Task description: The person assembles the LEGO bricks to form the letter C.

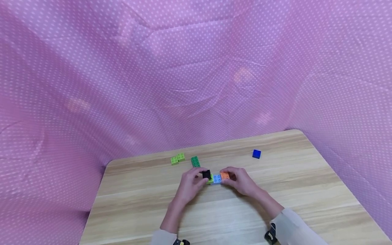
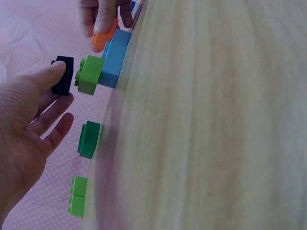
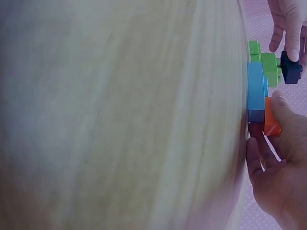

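Pink dotted cloth [image 1: 183, 85] hangs around the far side and flanks of your wood-grain table [image 1: 137, 204]. Near its middle lies a light blue brick [image 1: 217, 179], with a lime brick [image 2: 89, 75] on its left end and an orange brick [image 1: 225, 175] on its right end. Your left hand [image 1: 190, 183] pinches a black brick [image 1: 206, 174] between thumb and fingers, just above the lime studs and apparently not seated on them. Your right hand [image 1: 242, 180] pinches the orange brick; whether that one sits fully home, you cannot tell from these views.

From here, a tilted black brick could catch on the stud edges and seat crooked if you pressed on one side only. Pressing hard on that left end might lift or twist the right end if your right-hand hold slackened. Farther off, the dark green brick [image 1: 195, 161] lies close to your left fingers and could get nudged; the lime pair [image 2: 79, 196] to its left and the dark blue brick [image 1: 256, 154] far right seem safer.
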The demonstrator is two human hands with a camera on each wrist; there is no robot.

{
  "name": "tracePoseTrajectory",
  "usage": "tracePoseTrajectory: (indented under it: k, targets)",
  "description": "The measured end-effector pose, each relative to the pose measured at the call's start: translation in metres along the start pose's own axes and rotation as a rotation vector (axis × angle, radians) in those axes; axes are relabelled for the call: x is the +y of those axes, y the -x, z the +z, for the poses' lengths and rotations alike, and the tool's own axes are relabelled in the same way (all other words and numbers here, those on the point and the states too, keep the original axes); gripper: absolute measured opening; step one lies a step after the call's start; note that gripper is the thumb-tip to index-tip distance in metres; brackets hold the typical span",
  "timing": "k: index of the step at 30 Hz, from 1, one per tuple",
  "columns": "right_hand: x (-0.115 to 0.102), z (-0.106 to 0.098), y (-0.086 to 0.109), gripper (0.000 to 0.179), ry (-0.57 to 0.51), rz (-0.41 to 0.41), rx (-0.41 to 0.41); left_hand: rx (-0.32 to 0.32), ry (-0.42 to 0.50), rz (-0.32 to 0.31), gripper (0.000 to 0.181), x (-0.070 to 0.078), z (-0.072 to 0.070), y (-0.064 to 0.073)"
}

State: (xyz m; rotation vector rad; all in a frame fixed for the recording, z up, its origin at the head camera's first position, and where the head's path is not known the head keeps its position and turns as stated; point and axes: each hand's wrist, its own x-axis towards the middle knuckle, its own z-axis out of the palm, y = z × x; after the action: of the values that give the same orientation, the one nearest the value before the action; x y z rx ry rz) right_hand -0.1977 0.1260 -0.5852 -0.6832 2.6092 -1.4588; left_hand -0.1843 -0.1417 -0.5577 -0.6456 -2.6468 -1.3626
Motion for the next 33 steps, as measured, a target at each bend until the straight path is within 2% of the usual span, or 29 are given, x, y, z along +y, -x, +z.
tracePoseTrajectory:
  k: [14, 23, 33]
  targets:
    - [-0.0025, 0.0009, -0.0005, 0.035, -0.009, -0.004, -0.01, -0.048, -0.03, 0.006, 0.033, -0.0023, 0.0041, 0.0026]
    - [-0.0006, 0.002, 0.0, 0.034, -0.001, -0.049, 0.013, -0.069, -0.066, 0.009, 0.033, -0.0007, 0.0043, 0.0005]
    - [-0.0013, 0.0002, 0.0015, 0.035, 0.003, -0.011, 0.005, -0.094, -0.082, 0.018, 0.033, 0.0001, 0.0076, -0.0017]
